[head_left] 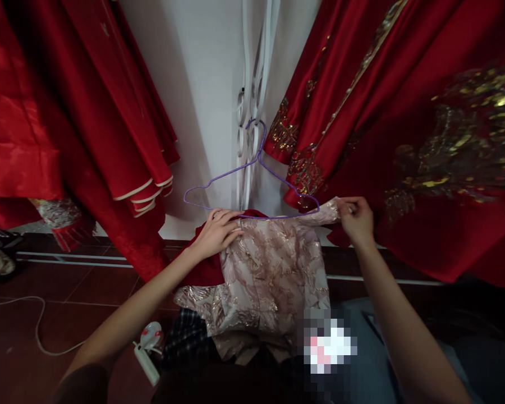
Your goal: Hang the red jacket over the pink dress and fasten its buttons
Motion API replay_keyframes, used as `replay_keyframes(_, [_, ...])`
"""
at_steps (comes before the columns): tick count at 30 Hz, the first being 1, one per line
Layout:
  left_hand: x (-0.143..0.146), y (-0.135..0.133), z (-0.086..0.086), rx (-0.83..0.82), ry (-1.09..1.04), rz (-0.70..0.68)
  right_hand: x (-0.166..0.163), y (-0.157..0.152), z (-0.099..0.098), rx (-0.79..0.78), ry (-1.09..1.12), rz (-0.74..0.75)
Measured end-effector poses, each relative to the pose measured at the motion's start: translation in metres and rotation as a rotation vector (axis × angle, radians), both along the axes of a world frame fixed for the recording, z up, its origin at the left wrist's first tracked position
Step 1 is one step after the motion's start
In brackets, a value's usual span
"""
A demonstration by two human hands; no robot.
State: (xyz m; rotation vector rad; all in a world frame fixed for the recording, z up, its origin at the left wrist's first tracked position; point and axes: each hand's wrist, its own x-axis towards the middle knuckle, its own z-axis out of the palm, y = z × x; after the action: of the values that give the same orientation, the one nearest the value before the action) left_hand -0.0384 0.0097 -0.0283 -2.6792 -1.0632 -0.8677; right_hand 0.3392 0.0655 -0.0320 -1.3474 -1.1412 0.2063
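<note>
A pale pink brocade dress (269,269) with a metallic sheen lies spread low in front of me, its lower part bunched up. The bottom bar of a purple wire hanger (258,160) runs along the dress's upper edge. My left hand (219,233) is at the dress's upper left, fingers over the edge by the bar and thumb on the front. On the other side, my right hand (357,220) pinches the end of a narrow strip of the dress and stretches it outward. Red cloth (206,266) shows behind the dress on the left.
Red garments (134,129) hang on the left; red gowns with gold sequins (467,134) hang on the right. Between them stands a white panel (206,84) with scrolled white metalwork (252,106). A white power strip (147,362) and a cord (42,336) lie on the floor.
</note>
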Motion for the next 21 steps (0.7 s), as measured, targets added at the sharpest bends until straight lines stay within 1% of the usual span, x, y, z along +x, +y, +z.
replay_keyframes(5, [0.002,0.002,-0.002,0.003,-0.015,0.011,0.003,-0.011,0.001,-0.003,-0.06,0.081])
replay_keyframes(8, [0.002,0.002,-0.002,-0.017,-0.033,-0.012,0.005,-0.008,0.0,0.018,-0.062,0.057])
replay_keyframes(14, [-0.002,0.0,0.0,-0.046,-0.06,-0.044,0.002,0.002,0.001,0.109,-0.112,0.033])
replay_keyframes(18, [-0.003,-0.001,0.002,-0.07,-0.077,-0.055,-0.002,0.001,0.004,0.084,-0.118,0.003])
replay_keyframes(21, [-0.002,-0.001,0.002,-0.079,-0.09,-0.06,-0.005,0.0,0.009,0.08,-0.131,0.073])
